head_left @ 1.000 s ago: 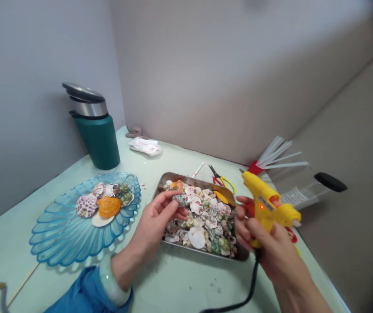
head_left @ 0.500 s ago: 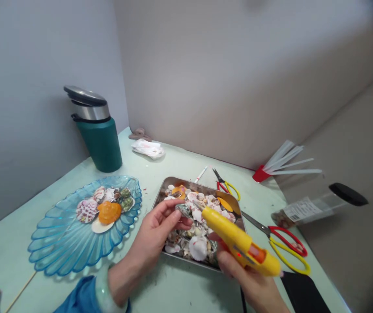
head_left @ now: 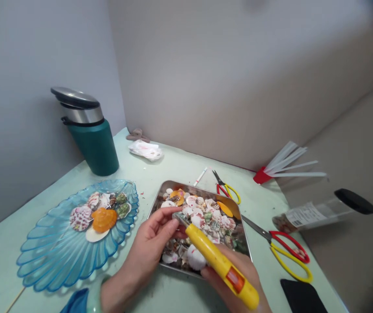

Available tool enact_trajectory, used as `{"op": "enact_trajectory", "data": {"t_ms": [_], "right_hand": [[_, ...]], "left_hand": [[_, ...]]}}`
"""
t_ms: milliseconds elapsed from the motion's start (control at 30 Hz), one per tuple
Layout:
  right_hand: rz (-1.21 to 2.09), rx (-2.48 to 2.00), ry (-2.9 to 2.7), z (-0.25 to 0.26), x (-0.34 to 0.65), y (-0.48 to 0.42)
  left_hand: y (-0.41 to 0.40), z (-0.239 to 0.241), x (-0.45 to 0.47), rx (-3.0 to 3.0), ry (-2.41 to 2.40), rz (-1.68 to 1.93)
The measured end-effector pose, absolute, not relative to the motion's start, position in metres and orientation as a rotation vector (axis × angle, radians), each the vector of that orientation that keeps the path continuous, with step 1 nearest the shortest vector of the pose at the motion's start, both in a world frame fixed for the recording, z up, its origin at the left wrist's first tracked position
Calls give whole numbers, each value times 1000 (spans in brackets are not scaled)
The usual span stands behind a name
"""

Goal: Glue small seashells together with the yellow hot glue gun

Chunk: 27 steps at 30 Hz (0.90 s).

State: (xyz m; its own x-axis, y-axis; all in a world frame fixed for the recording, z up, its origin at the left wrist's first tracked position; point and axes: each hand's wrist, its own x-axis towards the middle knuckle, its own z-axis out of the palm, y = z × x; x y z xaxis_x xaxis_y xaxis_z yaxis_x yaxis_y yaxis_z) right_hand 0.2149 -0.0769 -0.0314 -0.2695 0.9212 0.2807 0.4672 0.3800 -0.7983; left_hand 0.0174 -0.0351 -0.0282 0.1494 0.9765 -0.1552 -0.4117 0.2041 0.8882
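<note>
My left hand [head_left: 153, 237] pinches a small grey-green seashell [head_left: 180, 217] between thumb and fingers, over the near left part of a metal tray [head_left: 246, 237] full of mixed shells. My right hand [head_left: 238, 274] grips a yellow hot glue gun [head_left: 219, 258]. Its nozzle end points at the shell and appears to meet it; the exact contact is hidden. To the left, a blue scalloped glass dish [head_left: 56, 256] bears several shells, among them an orange scallop [head_left: 104, 220] and a purple-speckled one [head_left: 80, 218].
A teal bottle [head_left: 97, 148] stands behind the dish. Large scissors [head_left: 290, 250] and small scissors [head_left: 226, 189] lie right of and behind the tray. Farther right are a red cup [head_left: 262, 175] of glue sticks, a clear jar [head_left: 316, 215] and a black flat object [head_left: 303, 298].
The glue gun has moved left and turned, bringing its nozzle from beside the shell up to it. My left hand still holds the shell. The view has shifted slightly.
</note>
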Motion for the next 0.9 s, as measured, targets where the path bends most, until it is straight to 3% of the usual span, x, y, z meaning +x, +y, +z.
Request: {"op": "enact_trajectory", "data": {"t_ms": [900], "right_hand": [[631, -1103, -1792, -44, 213, -76]], "left_hand": [[-34, -28, 19, 863, 961, 1201]]}}
